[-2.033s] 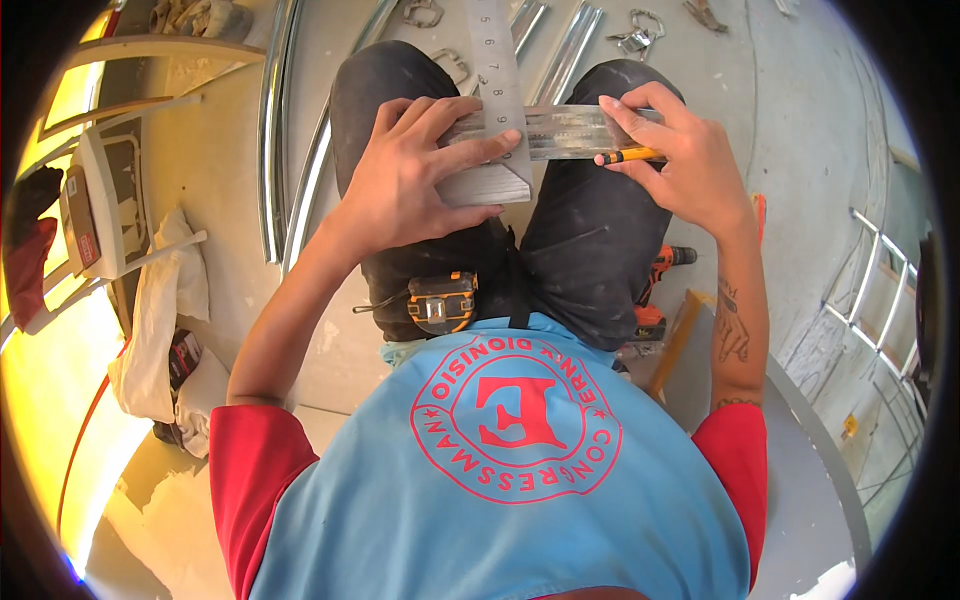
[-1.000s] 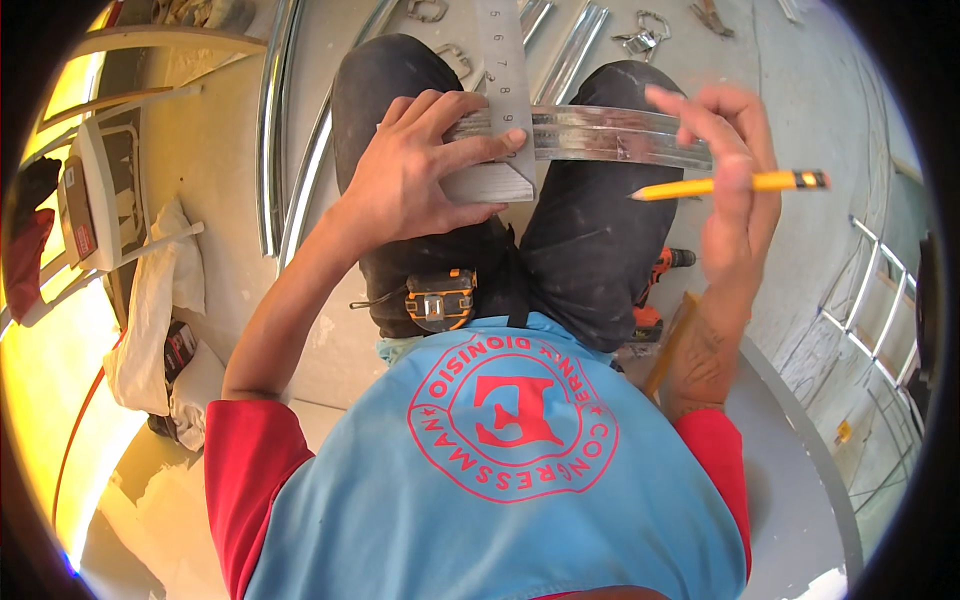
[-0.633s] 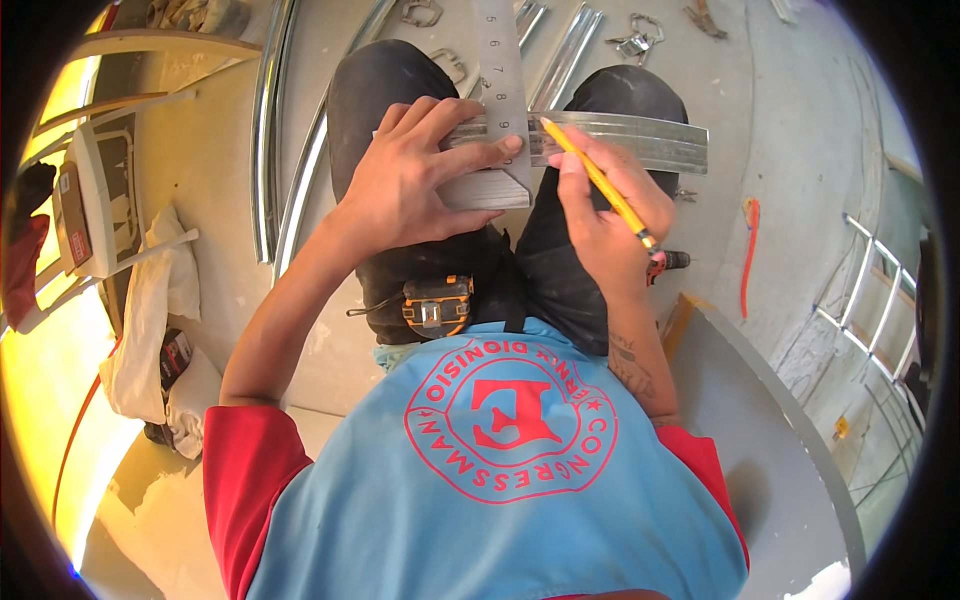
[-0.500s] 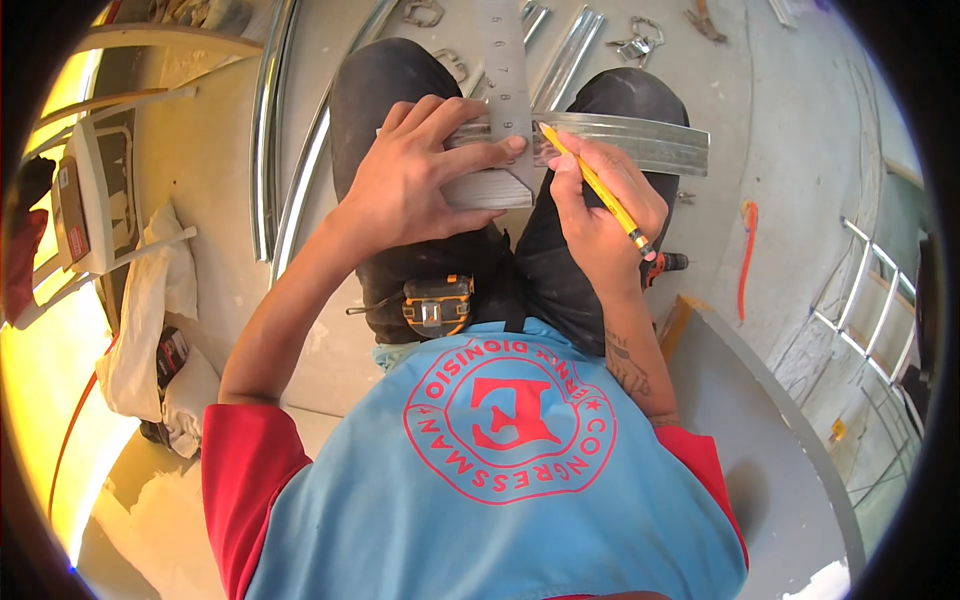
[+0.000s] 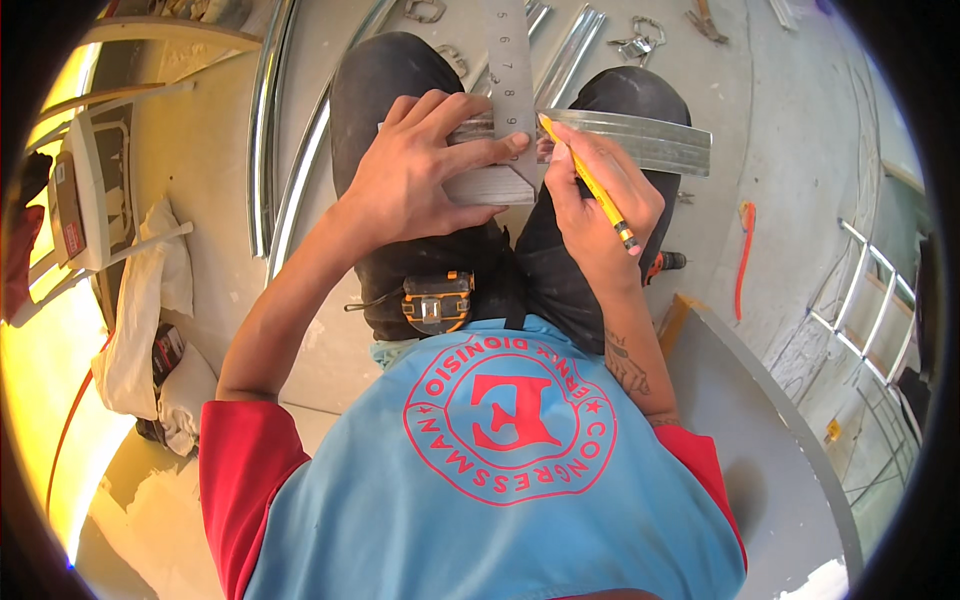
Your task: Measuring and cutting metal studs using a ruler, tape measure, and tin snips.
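Across my thighs lies a short metal channel (image 5: 640, 142). My left hand (image 5: 415, 170) presses a try square (image 5: 508, 70) against it, thumb on the stock (image 5: 490, 187) and fingers reaching over the channel's far side. The square's marked blade crosses the channel and points away from me. In my right hand (image 5: 605, 200) is a yellow pencil (image 5: 597, 190), gripped like a pen. Its tip meets the channel close to the blade's right edge. A black and yellow tape measure (image 5: 437, 300) sits at my waist, below my left wrist.
Long metal studs (image 5: 268, 130) lie on the floor to the left, shorter ones (image 5: 570, 60) ahead. Locking clamps (image 5: 640, 38) and a hammer (image 5: 706, 22) are farther off. A grey curved panel (image 5: 770, 420) stands at my right, near a drill (image 5: 668, 263) and a white ladder-like frame (image 5: 868, 290).
The pencil tip has moved slightly up along the blade's edge, and my right hand has shifted a little left. My left hand still holds the square in place.
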`<action>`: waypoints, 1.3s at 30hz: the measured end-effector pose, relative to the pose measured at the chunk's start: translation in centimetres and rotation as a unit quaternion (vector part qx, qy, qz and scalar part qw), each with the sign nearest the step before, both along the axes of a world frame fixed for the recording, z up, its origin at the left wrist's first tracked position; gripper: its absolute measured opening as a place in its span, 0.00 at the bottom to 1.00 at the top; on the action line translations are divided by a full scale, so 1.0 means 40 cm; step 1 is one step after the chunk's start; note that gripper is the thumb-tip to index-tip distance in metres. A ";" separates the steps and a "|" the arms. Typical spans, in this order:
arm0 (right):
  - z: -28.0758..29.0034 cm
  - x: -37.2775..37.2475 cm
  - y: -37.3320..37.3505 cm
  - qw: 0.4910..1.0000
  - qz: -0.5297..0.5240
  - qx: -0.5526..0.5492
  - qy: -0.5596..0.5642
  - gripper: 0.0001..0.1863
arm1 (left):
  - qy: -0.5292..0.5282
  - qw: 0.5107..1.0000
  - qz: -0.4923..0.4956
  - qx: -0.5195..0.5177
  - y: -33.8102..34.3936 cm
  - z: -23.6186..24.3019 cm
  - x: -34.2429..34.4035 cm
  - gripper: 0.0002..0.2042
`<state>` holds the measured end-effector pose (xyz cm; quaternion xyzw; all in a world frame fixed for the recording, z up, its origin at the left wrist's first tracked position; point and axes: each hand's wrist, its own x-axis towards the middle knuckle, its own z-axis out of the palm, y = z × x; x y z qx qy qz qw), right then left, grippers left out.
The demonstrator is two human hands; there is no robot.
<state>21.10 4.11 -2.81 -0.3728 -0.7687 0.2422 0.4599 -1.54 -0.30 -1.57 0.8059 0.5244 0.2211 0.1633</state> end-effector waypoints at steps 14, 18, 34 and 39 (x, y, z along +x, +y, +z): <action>-0.003 0.002 -0.052 0.999 -0.015 0.029 -0.036 0.17 | -0.004 1.000 0.002 0.003 -0.002 -0.003 0.002 0.38; -0.006 -0.001 -0.044 0.999 -0.014 0.021 -0.031 0.17 | -0.008 1.000 0.000 0.008 0.000 0.002 0.004 0.39; 0.025 0.069 -0.154 0.979 0.073 -0.173 -0.083 0.13 | 0.010 1.000 0.005 0.000 -0.002 0.003 -0.009 0.38; -0.041 0.049 -0.220 0.920 -0.029 -0.357 0.158 0.16 | 0.017 1.000 0.002 -0.015 0.002 0.016 0.012 0.35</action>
